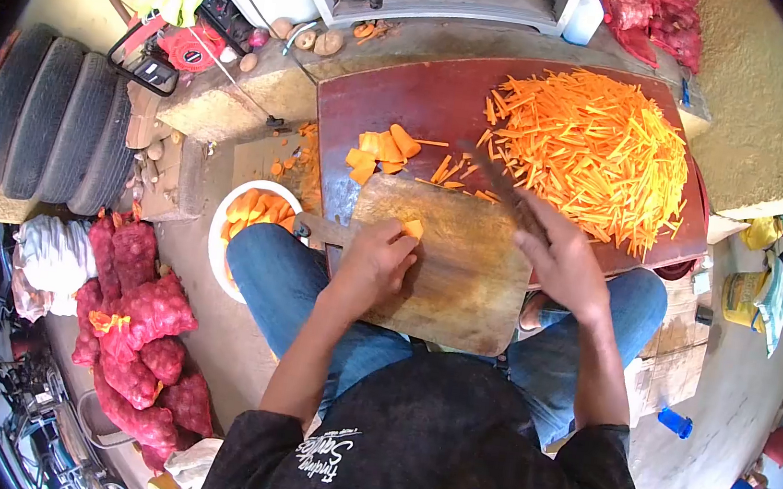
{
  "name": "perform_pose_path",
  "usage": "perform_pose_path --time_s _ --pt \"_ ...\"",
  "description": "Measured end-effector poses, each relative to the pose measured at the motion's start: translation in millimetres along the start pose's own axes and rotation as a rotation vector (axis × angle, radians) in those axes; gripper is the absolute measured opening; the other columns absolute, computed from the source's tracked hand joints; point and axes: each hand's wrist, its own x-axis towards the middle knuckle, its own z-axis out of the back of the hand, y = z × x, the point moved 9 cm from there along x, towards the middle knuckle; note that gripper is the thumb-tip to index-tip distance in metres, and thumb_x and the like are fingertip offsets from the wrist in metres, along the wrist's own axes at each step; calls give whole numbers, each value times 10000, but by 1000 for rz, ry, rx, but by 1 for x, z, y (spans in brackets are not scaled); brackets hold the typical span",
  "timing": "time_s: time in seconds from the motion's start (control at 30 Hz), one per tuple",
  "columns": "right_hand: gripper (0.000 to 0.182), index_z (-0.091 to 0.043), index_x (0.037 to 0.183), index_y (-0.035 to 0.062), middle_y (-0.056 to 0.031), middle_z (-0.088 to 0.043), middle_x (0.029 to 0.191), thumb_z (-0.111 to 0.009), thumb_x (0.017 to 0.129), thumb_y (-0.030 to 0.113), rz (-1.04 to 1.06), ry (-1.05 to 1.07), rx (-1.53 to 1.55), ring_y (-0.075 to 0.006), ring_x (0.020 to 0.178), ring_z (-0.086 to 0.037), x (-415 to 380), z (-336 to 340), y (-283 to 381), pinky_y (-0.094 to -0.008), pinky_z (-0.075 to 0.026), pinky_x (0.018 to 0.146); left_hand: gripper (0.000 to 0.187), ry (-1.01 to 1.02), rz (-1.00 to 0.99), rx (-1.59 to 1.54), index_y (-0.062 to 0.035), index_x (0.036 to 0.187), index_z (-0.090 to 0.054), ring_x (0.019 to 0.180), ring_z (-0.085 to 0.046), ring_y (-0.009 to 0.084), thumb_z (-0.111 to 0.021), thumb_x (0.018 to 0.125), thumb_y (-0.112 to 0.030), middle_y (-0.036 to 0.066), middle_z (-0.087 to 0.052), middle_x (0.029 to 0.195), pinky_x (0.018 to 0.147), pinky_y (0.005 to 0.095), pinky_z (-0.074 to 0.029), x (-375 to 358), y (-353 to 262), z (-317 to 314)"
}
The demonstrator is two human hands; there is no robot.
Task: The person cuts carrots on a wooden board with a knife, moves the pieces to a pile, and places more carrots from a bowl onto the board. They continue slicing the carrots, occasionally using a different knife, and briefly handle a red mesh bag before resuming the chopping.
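Evidently slicing was under way: the left hand (372,264) pinned a small orange carrot slab (413,229) on the worn wooden cutting board (466,272), while the right hand (559,259) gripped a dark-bladed knife (496,174), its handle hidden. Next, the blade probably needed bringing near, clear of the fingers. Beyond lay a heap of orange carrot sticks (595,152).

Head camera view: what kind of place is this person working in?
Probably an informal outdoor or yard-side food prep spot, not a proper kitchen. The left hand holds a carrot piece on a wooden cutting board beside a heap of carrot sticks, with red mesh sacks and stacked tyres nearby.
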Motion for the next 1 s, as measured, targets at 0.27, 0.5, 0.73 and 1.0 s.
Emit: perform_pose_path --time_s 0.27,0.5,0.73,1.0 --pt "513 -568 1520 -27 -288 -678 1410 -697 1043 114 -24 175 132 -436 1327 -661 -40 -69 23 -451 -522 1115 127 -208 77 -18 4 926 -658 865 -645 421 -770 869 -13 185 -602 921 759 515 -539 2 4 4" --pt "523 -547 1526 -34 -310 -673 1391 -693 1046 114 -3 241 125 -456 1336 -644 -47 -76 32 -469 -523 1111 151 -166 96 -20 35 1017 -710 917 -666 432 -769 878 28 200 -628 977 796 488 -564 1 16 -8" --pt "507 -545 1501 -18 -307 -691 1319 -698 1036 113 14 227 -46 -490 1193 -695 -60 -74 55 -517 -592 972 147 -151 7 93 46 953 -697 892 -644 405 -720 812 14 197 -600 943 787 502 -541 8 -4 -4" --pt "454 -536 1451 -10 -297 -700 1188 -667 1041 134 27 291 -145 -503 1074 -706 -30 -96 44 -559 -599 884 252 -140 45 17 46 1030 -722 936 -661 412 -713 780 22 203 -609 990 839 500 -560 7 5 -10"
